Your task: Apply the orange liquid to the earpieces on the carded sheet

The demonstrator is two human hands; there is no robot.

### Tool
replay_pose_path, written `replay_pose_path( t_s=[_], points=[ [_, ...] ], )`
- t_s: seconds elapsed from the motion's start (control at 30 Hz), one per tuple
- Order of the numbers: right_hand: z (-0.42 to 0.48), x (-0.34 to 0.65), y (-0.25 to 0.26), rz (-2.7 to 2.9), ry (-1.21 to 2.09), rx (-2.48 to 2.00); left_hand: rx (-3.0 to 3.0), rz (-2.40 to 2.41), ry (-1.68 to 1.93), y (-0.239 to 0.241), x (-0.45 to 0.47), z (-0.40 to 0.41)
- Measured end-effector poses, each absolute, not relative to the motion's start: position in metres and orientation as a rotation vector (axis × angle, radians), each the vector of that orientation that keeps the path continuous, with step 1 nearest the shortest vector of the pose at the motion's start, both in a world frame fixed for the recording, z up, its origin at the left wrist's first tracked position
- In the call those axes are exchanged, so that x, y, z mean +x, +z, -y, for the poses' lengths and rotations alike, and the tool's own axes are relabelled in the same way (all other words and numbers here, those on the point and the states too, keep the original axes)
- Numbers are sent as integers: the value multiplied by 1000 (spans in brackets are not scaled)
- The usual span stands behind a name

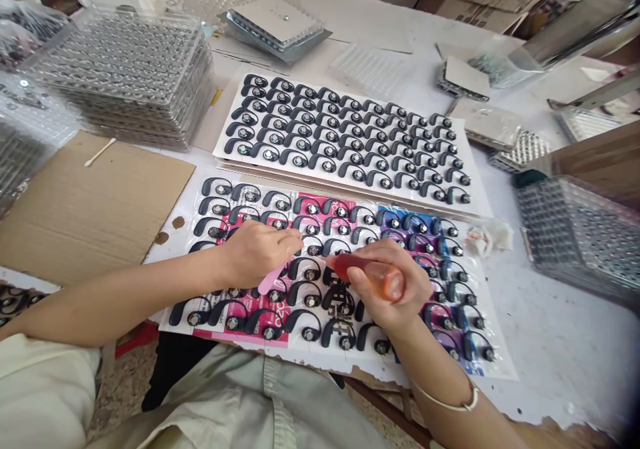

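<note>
"Ear-hook earpieces (pixel 310 274), position?"

"Laid in rows on a coloured sheet (pixel 250 334) at the near edge of the surface (pixel 550 342). The row being worked on is mid-sheet, between the two hands."

"Hands?"

"The left hand (pixel 260 252) has its fingers drawn together. Its fingertips press down on one earpiece, and a pink stick (pixel 273 279) is pinched under the palm. The right hand (pixel 395 289) is curled tight round an orange squeeze bottle (pixel 370 274), with the nozzle pointing to 9 o'clock at the held piece."

"Recommendation for this step?"

"In my judgement, keep the left fingertips pinning the piece flat and bring the nozzle tip right down to the round metal-looking part. Squeeze lightly, since the neighbouring pieces lie just beside it and any overspill would reach them. A wad of tissue (pixel 490 235) lies at 3 o'clock, within reach for drips."

"Surroundings?"

"A second board of earpieces (pixel 345 142) lies at 12 o'clock. Stacked clear trays (pixel 125 69) stand at 10 o'clock."
</note>
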State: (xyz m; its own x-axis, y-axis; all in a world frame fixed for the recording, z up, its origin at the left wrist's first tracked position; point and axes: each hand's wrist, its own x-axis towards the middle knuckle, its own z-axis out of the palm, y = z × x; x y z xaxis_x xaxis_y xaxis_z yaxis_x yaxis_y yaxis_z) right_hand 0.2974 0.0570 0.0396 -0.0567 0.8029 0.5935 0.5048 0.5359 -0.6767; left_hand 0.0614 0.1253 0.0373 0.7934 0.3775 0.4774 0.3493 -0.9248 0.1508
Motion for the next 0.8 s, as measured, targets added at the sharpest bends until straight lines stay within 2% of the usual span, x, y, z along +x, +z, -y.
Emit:
replay_pose_path(
  t_s=[0.8],
  points=[
    [-57, 297, 39, 1758, 324, -1081, 2916, -665, 776, 38, 60, -127]
  ],
)
